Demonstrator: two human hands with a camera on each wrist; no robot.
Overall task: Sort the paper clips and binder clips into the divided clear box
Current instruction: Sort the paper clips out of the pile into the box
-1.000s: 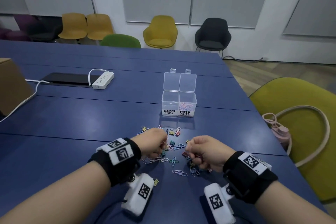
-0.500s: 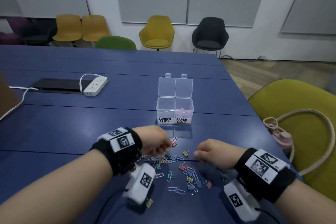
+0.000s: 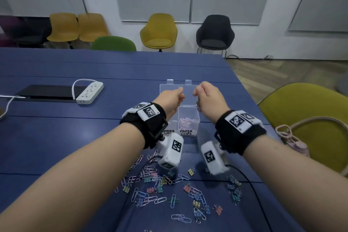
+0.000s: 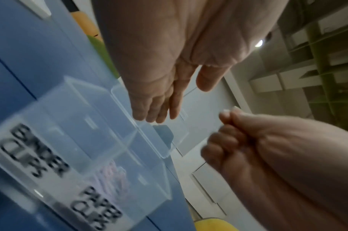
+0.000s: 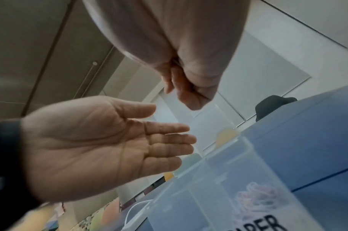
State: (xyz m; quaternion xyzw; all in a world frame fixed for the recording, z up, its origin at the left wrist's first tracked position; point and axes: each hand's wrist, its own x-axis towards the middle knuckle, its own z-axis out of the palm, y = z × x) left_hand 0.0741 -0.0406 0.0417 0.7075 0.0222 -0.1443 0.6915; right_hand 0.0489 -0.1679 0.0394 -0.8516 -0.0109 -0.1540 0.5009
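The divided clear box (image 3: 188,113) stands open on the blue table, labelled BINDER CLIPS and PAPER CLIPS. Pink paper clips (image 3: 186,121) lie in its right compartment; the left compartment (image 4: 76,128) looks empty. My left hand (image 3: 180,96) hovers over the left side with straight fingers, and its bare palm (image 5: 90,140) holds nothing. My right hand (image 3: 197,98) hovers over the right side, curled into a fist (image 4: 224,132); no clip shows in it. Several coloured paper clips and binder clips (image 3: 169,184) lie scattered on the near table.
A white power strip (image 3: 90,93) and a flat black device (image 3: 47,92) lie at the far left. A pink bottle (image 3: 297,147) rests on the yellow-green chair (image 3: 310,115) past the table's right edge. A black cable (image 3: 250,184) trails from my right wrist.
Both hands have lifted from the clip pile and moved forward to hover above the open box. The left hand has gone from curled to straight fingers.
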